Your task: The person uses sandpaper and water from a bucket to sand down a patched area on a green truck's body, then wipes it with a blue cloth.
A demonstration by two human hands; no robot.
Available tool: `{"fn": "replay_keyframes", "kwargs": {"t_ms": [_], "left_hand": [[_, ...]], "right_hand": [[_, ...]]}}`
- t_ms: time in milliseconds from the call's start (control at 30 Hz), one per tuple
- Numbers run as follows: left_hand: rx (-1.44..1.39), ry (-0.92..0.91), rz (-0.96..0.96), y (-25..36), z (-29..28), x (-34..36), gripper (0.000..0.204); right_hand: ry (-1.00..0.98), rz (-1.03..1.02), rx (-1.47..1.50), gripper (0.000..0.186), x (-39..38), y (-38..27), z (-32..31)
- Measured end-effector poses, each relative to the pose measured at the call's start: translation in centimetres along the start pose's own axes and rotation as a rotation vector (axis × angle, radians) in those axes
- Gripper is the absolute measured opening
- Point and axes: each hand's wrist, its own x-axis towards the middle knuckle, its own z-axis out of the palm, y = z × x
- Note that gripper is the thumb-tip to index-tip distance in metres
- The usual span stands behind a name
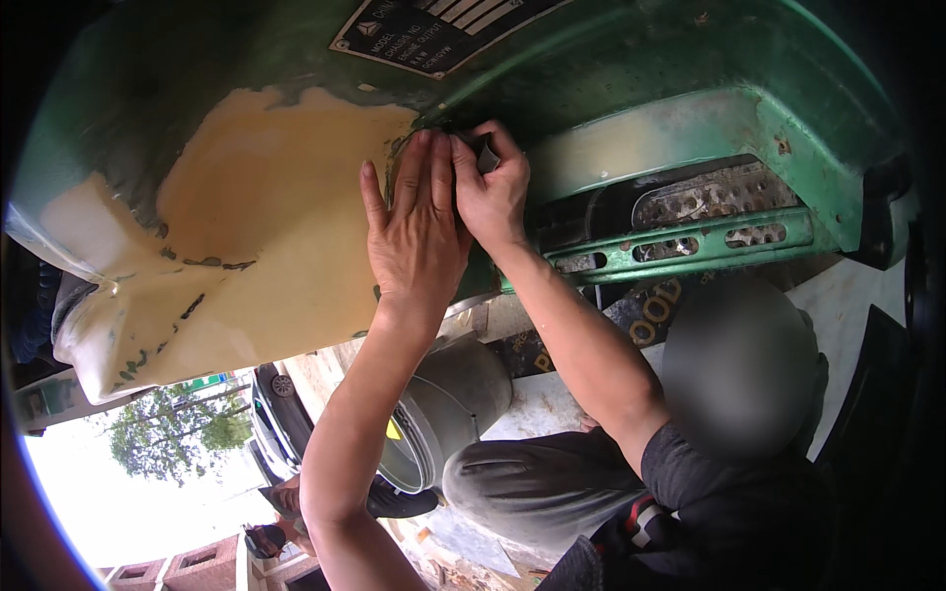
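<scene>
A green vehicle body panel [680, 59] coated in tan filler [266, 227] lies under both hands, left hand [419, 241] flat, fingers together, right hand [490, 187] just beside it, pinched on a small grey sanding pad [486, 150] at the filler's right edge.

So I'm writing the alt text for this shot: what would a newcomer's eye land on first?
The big yellowish filler patch on the green vehicle body, left of centre. Next, both hands pressed at its right edge: the left hand lies flat, and the right hand pinches a small dark pad. A grey bucket lies below them.
</scene>
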Motion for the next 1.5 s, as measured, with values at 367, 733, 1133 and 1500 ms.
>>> {"fn": "replay_keyframes", "kwargs": {"t_ms": [367,733,1133,1500], "left_hand": [[0.009,-0.052,0.000,-0.4,-0.2,-1.0,0.086],[-0.109,-0.241,-0.042,-1.2,-2.0,-1.0,0.087],[-0.023,0.020,0.028,-1.0,-1.6,-0.8,0.091],[0.226,0.141,0.061,-2.2,0.7,-0.1,0.093]], "right_hand": [[-0.139,0.087,-0.079,0.006,-0.6,0.2,0.5],[-0.132,0.103,-0.052,0.005,-1.3,0.6,0.6],[-0.044,0.053,0.051,0.004,-1.0,0.6,0.3],[0.036,-0.037,0.043,0.006,0.3,0.1,0.8]]}}
